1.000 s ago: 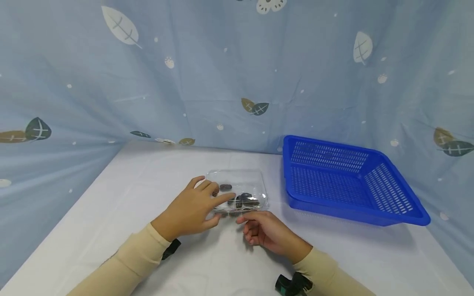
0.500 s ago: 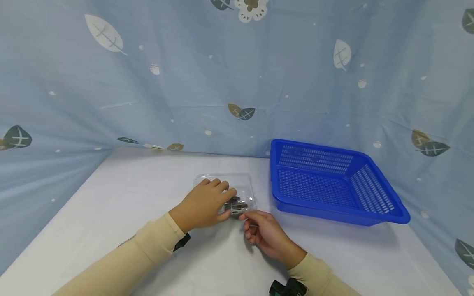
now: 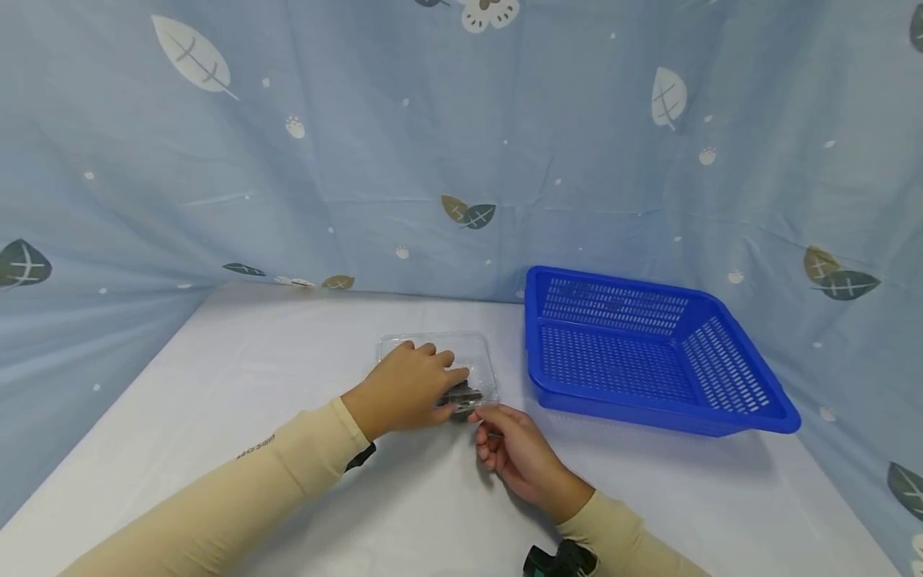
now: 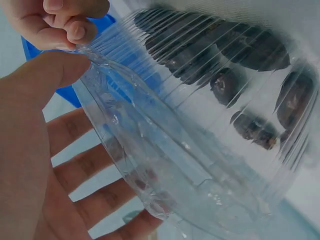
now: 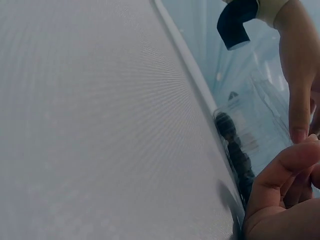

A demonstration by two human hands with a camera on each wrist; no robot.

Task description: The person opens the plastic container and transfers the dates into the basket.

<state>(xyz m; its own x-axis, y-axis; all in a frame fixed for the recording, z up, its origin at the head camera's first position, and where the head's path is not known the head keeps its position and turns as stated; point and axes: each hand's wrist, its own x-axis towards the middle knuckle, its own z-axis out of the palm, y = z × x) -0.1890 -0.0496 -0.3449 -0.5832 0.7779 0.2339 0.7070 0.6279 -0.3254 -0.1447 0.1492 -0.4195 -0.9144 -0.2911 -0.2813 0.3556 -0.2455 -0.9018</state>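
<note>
A clear plastic clamshell box (image 3: 472, 349) lies on the white table, with several dark brown, oblong, wrinkled pieces (image 4: 252, 47) that look like dates inside. My left hand (image 3: 407, 389) reaches over the box. In the left wrist view its fingers spread fairly straight along the clear lid (image 4: 165, 145), the thumb touching the rim. At the box's front right corner, my right hand (image 3: 522, 457) has its fingers curled and pinches the rim between thumb and forefinger. The right wrist view shows both hands' fingertips close together there; the exact grip is partly hidden.
A blue perforated plastic basket (image 3: 613, 353) stands on the table right of the box. Behind the table hangs a light blue curtain (image 3: 346, 160) printed with leaves. Dark wrist devices (image 3: 558, 559) show at both sleeves.
My left hand has shifted right across the lid, its forefinger and thumb nearing the right hand at the front edge. The right hand stays by the corner. The head view has turned slightly right.
</note>
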